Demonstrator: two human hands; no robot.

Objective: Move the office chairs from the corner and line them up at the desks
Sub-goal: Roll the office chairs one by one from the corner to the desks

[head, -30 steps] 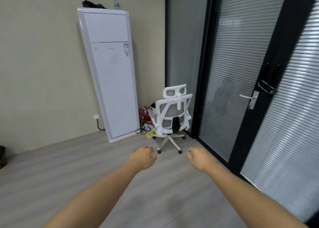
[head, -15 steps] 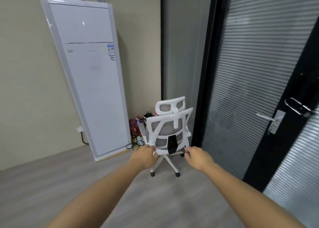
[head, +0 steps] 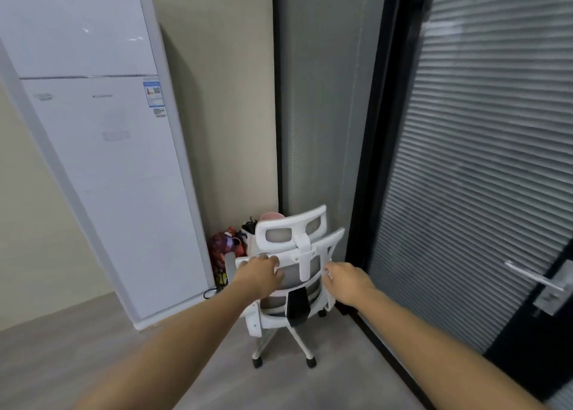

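One white office chair with a grey mesh back and a headrest stands in the corner of the room, its back turned toward the viewer, on a star base with casters on the grey floor. Compared with half a second ago, the chair looks much larger and nearer in view, and both hands have come onto its backrest where before they reached just short of it. The left hand lies over the upper left edge of the backrest frame with fingers curled over the rim, gripping it. The right hand touches the right edge of the frame; motion blur makes it impossible to tell whether its fingers are closed around it. Two bare forearms stretch in from the bottom of the view. Just behind the chair, in the corner, sits one small heap of colourful bags and oddments. Left of that stands one tall white floor-standing air conditioner against the beige wall. To the right runs a black-framed glass partition with blinds, and one door with one metal lever handle.
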